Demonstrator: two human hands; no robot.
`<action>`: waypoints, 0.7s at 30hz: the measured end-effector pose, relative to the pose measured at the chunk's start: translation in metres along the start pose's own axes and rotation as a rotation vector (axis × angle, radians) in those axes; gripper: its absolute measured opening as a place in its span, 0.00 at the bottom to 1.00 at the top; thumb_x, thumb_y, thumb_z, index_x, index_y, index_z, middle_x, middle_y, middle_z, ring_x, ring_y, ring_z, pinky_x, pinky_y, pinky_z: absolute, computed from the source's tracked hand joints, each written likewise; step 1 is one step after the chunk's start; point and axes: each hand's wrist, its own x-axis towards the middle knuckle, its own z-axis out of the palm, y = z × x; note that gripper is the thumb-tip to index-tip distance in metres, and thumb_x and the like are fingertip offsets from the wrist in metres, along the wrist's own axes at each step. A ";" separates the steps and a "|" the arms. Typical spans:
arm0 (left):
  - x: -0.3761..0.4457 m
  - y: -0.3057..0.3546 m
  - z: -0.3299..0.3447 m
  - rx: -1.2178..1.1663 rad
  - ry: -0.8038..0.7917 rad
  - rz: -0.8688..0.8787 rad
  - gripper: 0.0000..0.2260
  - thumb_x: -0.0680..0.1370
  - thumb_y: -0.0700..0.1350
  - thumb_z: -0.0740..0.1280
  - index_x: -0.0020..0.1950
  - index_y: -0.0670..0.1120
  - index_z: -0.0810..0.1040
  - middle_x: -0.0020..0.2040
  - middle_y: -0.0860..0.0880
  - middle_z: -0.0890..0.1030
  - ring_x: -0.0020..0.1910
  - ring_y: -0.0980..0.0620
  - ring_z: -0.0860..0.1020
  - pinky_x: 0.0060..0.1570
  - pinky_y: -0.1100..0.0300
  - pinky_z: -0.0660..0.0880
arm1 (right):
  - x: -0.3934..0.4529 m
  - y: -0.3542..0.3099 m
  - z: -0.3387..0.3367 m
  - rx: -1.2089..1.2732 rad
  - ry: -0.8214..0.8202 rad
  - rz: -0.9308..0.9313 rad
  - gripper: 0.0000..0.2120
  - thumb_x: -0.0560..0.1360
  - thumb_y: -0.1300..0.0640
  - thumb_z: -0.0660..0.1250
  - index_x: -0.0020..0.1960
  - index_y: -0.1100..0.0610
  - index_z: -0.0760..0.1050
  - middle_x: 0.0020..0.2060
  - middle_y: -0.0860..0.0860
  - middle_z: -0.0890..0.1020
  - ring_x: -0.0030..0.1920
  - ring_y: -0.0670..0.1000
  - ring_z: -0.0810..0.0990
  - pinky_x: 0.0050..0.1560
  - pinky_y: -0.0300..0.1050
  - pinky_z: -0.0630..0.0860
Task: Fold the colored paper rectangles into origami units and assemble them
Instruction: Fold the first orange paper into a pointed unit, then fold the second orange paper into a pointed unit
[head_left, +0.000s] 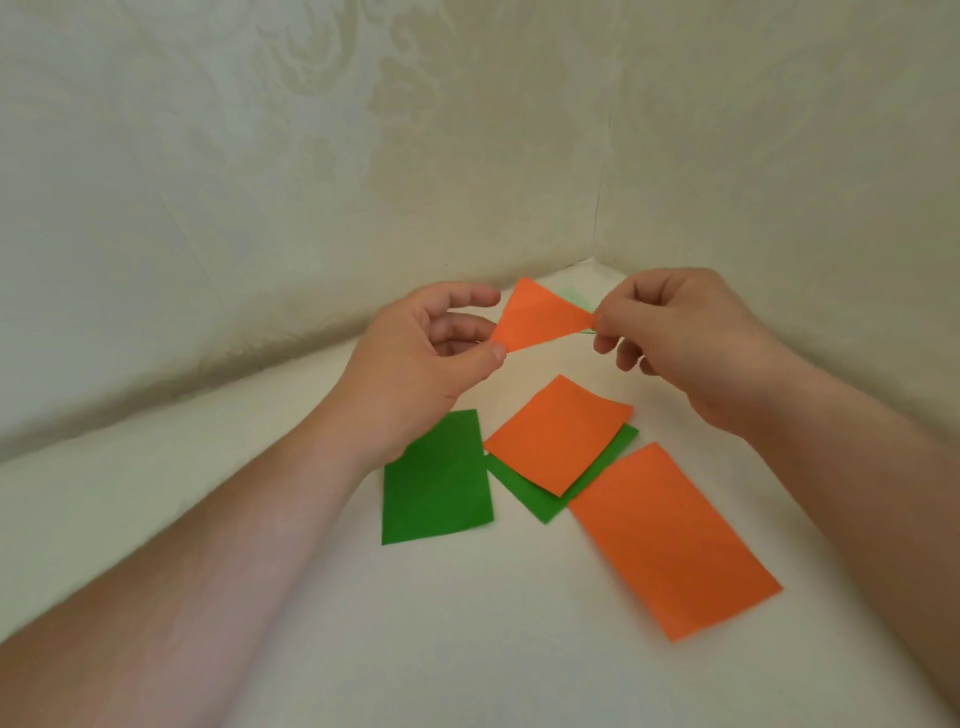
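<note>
An orange paper rectangle (536, 316) hangs in the air above the surface, tilted and twisted so it looks like a wedge. My left hand (415, 358) pinches its left corner between thumb and fingers. My right hand (680, 332) pinches its right end, where a thin green edge shows behind it. Below them on the surface lie a green rectangle (436, 480), a curled orange rectangle (558, 434) on top of another green rectangle (540, 496), and a larger flat orange rectangle (670, 540) to the right.
The work surface (467, 623) is covered by a pale cream cloth. Patterned cream fabric walls (311, 156) rise close behind and to the right, meeting in a corner just behind my hands.
</note>
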 end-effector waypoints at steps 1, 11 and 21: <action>0.000 -0.001 -0.001 0.010 0.001 0.009 0.18 0.76 0.36 0.76 0.61 0.53 0.81 0.47 0.50 0.87 0.43 0.51 0.83 0.53 0.50 0.81 | 0.001 0.001 -0.004 -0.041 -0.015 -0.001 0.07 0.74 0.62 0.70 0.37 0.58 0.81 0.31 0.48 0.84 0.32 0.47 0.75 0.30 0.36 0.71; 0.007 -0.006 0.018 0.478 -0.050 0.192 0.12 0.78 0.44 0.74 0.55 0.60 0.83 0.51 0.61 0.83 0.45 0.65 0.81 0.51 0.64 0.77 | 0.013 0.031 -0.028 -0.194 0.142 0.106 0.09 0.75 0.56 0.70 0.37 0.57 0.81 0.21 0.42 0.75 0.25 0.45 0.68 0.29 0.40 0.63; 0.003 -0.016 0.019 0.869 -0.372 0.298 0.17 0.79 0.64 0.67 0.65 0.62 0.81 0.66 0.63 0.76 0.65 0.57 0.70 0.68 0.57 0.67 | 0.010 0.040 -0.016 -0.635 0.115 0.112 0.08 0.70 0.43 0.64 0.41 0.45 0.80 0.37 0.43 0.82 0.46 0.51 0.80 0.52 0.52 0.79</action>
